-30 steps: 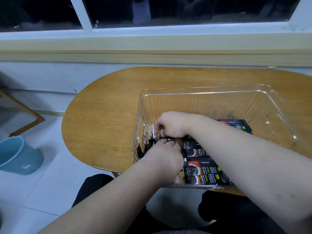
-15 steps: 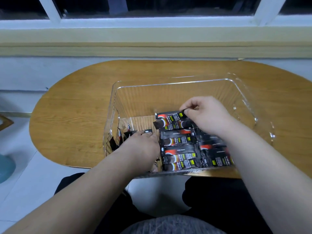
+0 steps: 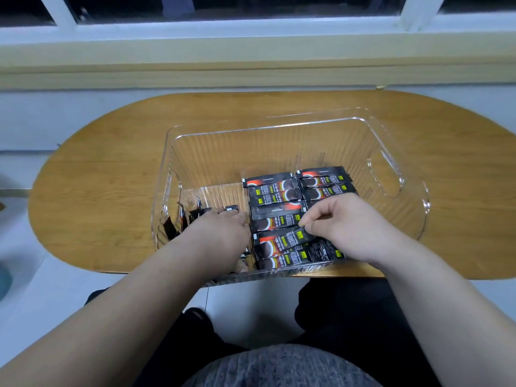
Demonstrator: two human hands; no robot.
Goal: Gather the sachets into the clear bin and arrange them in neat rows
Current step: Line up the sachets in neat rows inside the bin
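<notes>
Right grip [image 3: 343, 227] is closed in a thumb-and-finger pinch on one end of a sachet [image 3: 293, 238]. The sachet hangs tilted over the near end of the flat rows [image 3: 275, 196], my guess so it can be swung parallel to its neighbours and dropped into line.

Left grip [image 3: 220, 233] is palm down with the fingers laid fairly straight over the tops of the upright sachets [image 3: 195, 213] on the left side. It doesn't look pinched on anything, more like it's propping that bunch so it doesn't flop into the laid-out part.

The flat ones sit face up in two columns, edges touching or overlapping, filling the near-middle of the clear bin [image 3: 391, 160]. The far part of the floor is bare. The bin sits at the near edge of the wooden counter [image 3: 111, 169], and I can't spot any loose sachets outside it, so gathering looks done and it's mostly the lining up left.
</notes>
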